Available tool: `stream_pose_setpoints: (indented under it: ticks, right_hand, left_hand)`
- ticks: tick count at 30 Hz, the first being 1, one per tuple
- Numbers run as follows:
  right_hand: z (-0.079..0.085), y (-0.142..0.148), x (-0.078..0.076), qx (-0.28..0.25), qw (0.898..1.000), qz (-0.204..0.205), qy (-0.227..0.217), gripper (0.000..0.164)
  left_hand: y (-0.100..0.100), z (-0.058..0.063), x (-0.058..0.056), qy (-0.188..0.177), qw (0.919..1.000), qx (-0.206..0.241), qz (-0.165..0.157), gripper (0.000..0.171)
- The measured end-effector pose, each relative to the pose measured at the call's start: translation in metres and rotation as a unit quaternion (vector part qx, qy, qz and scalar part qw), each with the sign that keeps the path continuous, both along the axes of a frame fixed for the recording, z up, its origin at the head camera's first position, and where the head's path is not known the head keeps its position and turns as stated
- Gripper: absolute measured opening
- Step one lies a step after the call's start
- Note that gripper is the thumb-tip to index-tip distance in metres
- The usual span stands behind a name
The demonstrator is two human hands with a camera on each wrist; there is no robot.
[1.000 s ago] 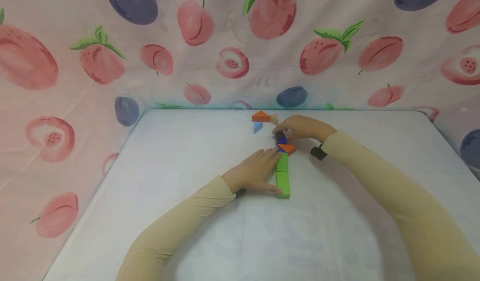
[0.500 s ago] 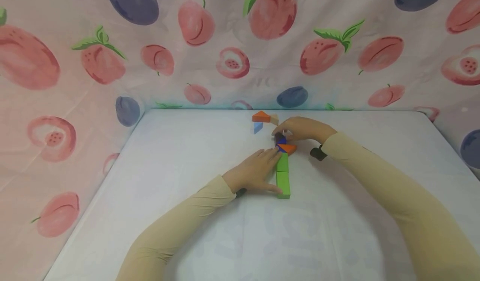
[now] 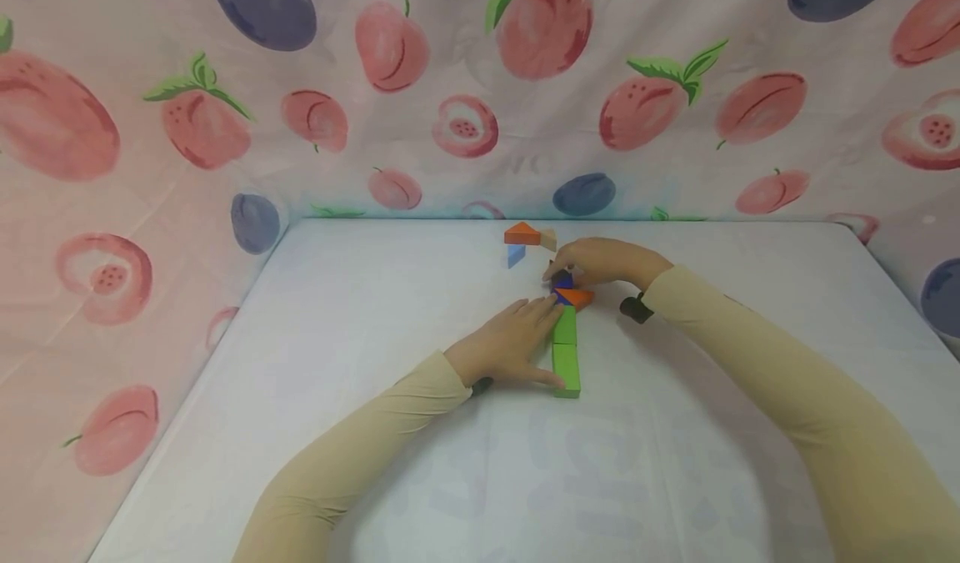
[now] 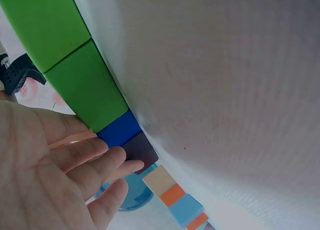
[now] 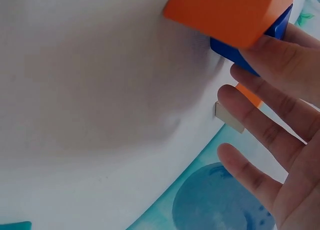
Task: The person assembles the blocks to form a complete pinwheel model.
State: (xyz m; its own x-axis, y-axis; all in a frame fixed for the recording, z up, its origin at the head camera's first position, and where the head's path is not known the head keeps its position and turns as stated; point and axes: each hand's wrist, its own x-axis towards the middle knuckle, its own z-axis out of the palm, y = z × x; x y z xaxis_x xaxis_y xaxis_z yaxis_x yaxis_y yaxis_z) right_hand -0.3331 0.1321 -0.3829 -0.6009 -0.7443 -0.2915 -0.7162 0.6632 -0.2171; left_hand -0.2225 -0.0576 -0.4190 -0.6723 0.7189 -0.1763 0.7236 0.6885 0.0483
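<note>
A line of blocks runs away from me: two green blocks (image 3: 565, 354) nearest, then a blue block (image 4: 120, 130), then a dark purple block (image 4: 141, 151). An orange triangular block (image 5: 230, 15) juts out to the right beside the blue one. My left hand (image 3: 510, 342) lies along the left side of the line, fingers extended, its fingertips at the blue and purple blocks and its thumb by the nearest green one. At the far end, my right hand (image 3: 603, 260) pinches the dark purple block between thumb and index finger; its other fingers are loosely extended, and they partly hide that block.
Beyond the line, an orange triangular block (image 3: 522, 233), a natural wood block (image 3: 548, 238) and a light blue block (image 3: 516, 255) stand near the back edge of the white table (image 3: 360, 313). A fruit-print cloth (image 3: 420, 113) hangs behind.
My right hand has shifted slightly toward me at the far end of the line. The left hand and the green blocks stay where they were.
</note>
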Motion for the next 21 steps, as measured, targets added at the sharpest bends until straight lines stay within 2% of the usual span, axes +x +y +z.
stream_pose_setpoints:
  ticks: [5,12,16,21]
  right_hand:
    - [0.000,0.002,0.000,-0.001,1.000,-0.001,-0.001,0.045]
    - [0.001,0.007,0.003,0.002,1.000,-0.025,0.011,0.051]
    - [0.002,0.012,0.007,0.014,0.998,-0.017,0.064,0.053]
    - [0.001,0.019,0.009,0.038,0.986,0.014,0.160,0.061]
  left_hand:
    - [0.000,0.001,0.000,-0.002,1.0000,0.001,0.001,0.109]
    - [0.001,0.001,0.001,-0.005,1.0000,0.003,0.001,0.109]
    - [0.001,0.000,0.001,-0.007,1.0000,0.000,0.001,0.110]
    - [0.000,0.000,0.001,-0.004,1.0000,-0.001,0.004,0.110]
